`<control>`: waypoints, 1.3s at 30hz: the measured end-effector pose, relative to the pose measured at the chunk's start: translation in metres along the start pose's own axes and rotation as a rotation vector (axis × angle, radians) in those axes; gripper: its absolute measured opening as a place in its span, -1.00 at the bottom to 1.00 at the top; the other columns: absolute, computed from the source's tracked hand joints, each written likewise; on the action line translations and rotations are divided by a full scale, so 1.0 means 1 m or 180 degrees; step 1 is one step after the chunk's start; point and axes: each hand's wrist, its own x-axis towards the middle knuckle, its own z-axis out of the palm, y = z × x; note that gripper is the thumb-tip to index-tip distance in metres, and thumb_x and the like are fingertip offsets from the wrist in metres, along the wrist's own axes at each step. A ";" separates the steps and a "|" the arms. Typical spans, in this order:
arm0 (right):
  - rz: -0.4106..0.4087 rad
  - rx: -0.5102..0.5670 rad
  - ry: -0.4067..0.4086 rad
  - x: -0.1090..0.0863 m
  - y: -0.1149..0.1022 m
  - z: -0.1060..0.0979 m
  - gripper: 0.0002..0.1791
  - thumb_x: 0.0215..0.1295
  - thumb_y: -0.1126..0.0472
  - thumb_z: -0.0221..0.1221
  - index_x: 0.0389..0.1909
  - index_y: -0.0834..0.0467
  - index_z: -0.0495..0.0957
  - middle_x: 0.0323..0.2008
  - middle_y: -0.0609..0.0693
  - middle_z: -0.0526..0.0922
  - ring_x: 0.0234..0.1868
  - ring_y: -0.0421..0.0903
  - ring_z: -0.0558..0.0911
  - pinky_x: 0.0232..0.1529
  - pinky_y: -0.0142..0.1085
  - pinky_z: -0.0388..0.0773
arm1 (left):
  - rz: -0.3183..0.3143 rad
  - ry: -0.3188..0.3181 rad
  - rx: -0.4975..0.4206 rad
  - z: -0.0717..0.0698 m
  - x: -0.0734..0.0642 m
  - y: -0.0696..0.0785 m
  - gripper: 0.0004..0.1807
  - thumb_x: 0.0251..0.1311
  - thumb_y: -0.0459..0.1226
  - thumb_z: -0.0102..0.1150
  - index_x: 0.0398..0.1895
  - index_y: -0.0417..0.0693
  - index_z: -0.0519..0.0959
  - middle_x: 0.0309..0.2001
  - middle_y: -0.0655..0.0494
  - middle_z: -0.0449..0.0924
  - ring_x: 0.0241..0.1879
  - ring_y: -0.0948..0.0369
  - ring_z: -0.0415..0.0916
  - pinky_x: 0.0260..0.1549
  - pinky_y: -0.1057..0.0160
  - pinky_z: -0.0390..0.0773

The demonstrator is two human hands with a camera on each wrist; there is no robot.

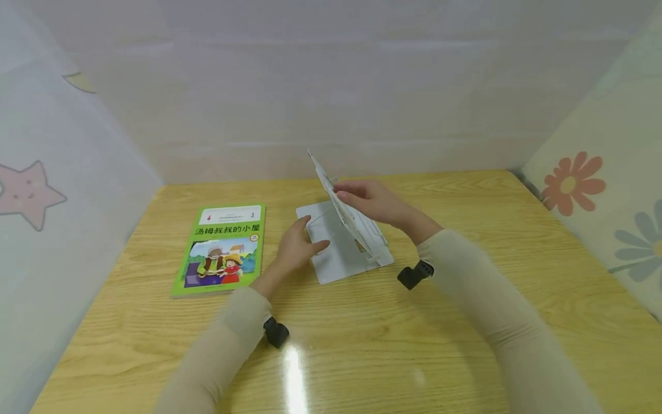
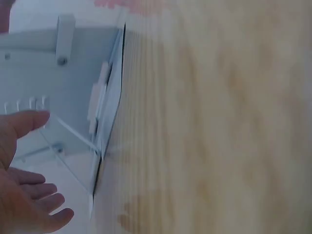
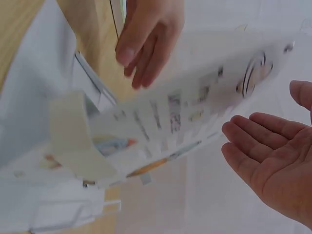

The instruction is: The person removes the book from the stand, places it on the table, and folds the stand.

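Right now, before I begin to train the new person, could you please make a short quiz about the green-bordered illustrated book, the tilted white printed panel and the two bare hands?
1. In the head view, the green-bordered illustrated book lies where, relative to the flat white plate?
A) to its left
B) to its right
C) underneath it

2. True or false: the white printed panel is raised at a tilt above the plate.

3. Fill in: of the bare left hand and the bare right hand, the ____ hand is nearer to the book.

Key: 1. A; 2. True; 3. left
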 end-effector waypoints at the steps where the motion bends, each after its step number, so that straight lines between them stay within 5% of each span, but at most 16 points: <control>1: -0.0028 0.0009 0.0004 -0.004 -0.001 0.003 -0.55 0.29 0.14 -0.10 0.11 0.34 0.27 0.06 0.16 0.37 0.07 -0.04 0.35 0.02 -0.20 0.30 | -0.0016 -0.0089 0.0029 -0.001 0.003 -0.003 -0.17 -0.13 -0.13 0.28 0.18 -0.34 0.15 0.15 -0.19 0.20 0.13 -0.02 0.14 0.06 0.09 0.18; 9: -0.0151 0.0370 0.0209 -0.031 0.002 0.023 -0.55 0.27 0.19 -0.05 0.12 0.34 0.26 0.10 0.15 0.33 0.07 -0.09 0.35 -0.01 -0.25 0.33 | -0.0123 -0.0534 -0.0066 0.001 0.015 -0.028 0.03 -0.22 -0.07 0.33 0.27 -0.25 -0.03 0.23 -0.15 0.07 0.19 0.06 0.03 0.11 0.16 0.10; 18: -0.0219 0.0190 0.0662 -0.042 0.010 0.040 -0.54 0.13 0.25 0.11 0.06 0.32 0.34 0.07 0.10 0.38 0.09 -0.07 0.33 0.06 -0.22 0.25 | 0.0082 -0.0504 -0.0063 0.007 0.016 -0.041 -0.03 -0.21 -0.14 0.34 0.26 -0.25 0.02 0.21 -0.15 0.10 0.18 0.05 0.05 0.10 0.17 0.11; 32: -0.0577 0.0137 0.1390 -0.044 0.017 0.059 -0.61 0.06 0.39 0.13 -0.03 0.36 0.42 -0.07 0.17 0.48 -0.16 -0.06 0.53 -0.22 -0.31 0.48 | 0.0184 -0.0451 0.0113 0.007 0.014 -0.043 -0.06 -0.20 -0.11 0.33 0.25 -0.23 0.07 0.18 -0.15 0.17 0.16 0.03 0.09 0.09 0.15 0.13; 39: -0.0485 0.0299 0.1659 -0.049 0.018 0.056 -0.66 0.11 0.42 0.06 -0.04 0.38 0.42 -0.12 0.24 0.49 -0.20 -0.01 0.54 -0.30 -0.41 0.49 | 0.0208 -0.0456 0.0156 0.008 0.015 -0.044 -0.06 -0.20 -0.11 0.33 0.25 -0.24 0.07 0.18 -0.15 0.18 0.16 0.01 0.10 0.10 0.15 0.12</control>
